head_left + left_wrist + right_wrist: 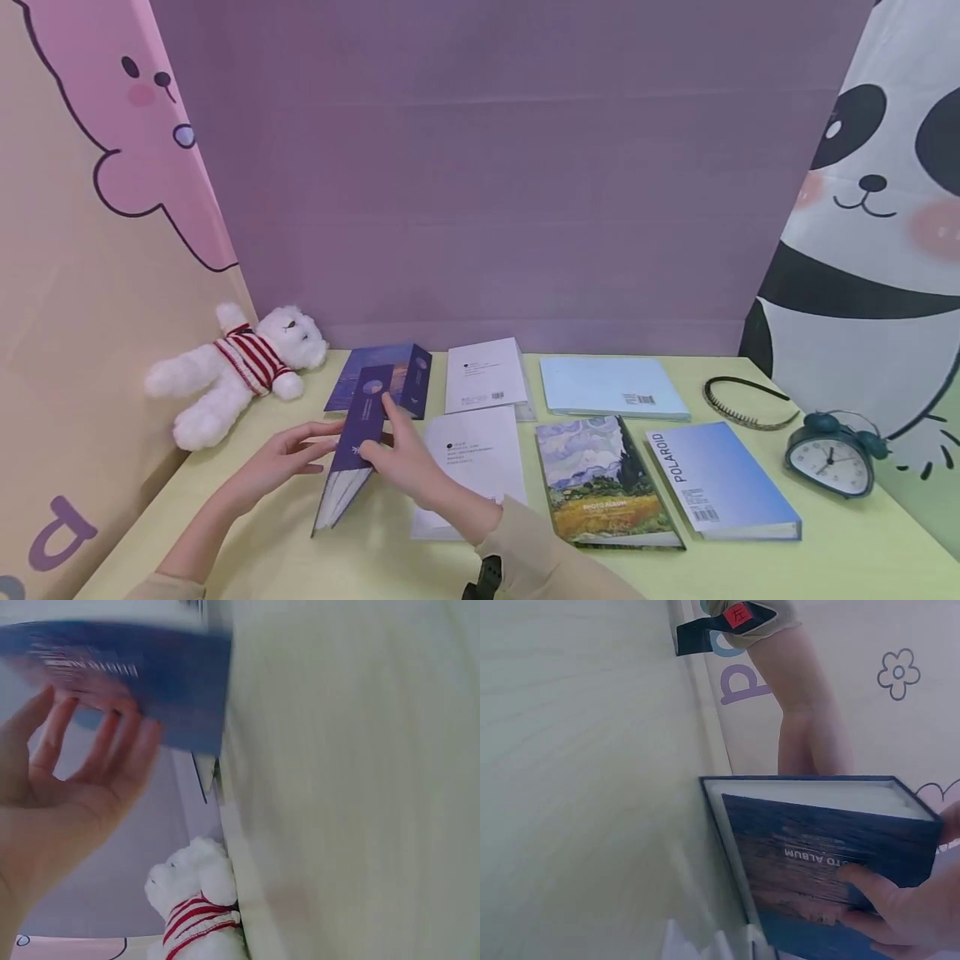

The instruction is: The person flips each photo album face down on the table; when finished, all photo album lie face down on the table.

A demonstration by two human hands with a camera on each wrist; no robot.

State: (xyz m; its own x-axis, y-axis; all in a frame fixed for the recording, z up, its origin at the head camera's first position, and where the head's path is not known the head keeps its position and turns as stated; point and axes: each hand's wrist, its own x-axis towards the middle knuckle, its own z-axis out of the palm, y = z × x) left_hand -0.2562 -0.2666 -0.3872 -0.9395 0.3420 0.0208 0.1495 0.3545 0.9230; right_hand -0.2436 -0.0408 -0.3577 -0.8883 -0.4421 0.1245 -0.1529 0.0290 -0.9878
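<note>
A dark blue photo album [363, 425] stands tilted above the near left of the table, its spine up and its page edges towards me. My right hand [408, 462] grips it, with a finger and the thumb at the spine in the head view. More right-hand fingers [881, 892] lie on its printed cover. On the other side, my left hand [281, 462] reaches to the opposite cover; in the left wrist view its extended fingers [97, 750] are right at that cover. Directly behind stands a similar blue album [352, 379], and a white album [480, 458] lies to the right.
Another white album [483, 375] and a light blue album [611, 387] lie at the back. Further right are a landscape-painted album [603, 483], a blue Polaroid album [723, 479], a black headband [750, 408] and an alarm clock [828, 458]. A white plush bear [247, 358] leans at the left.
</note>
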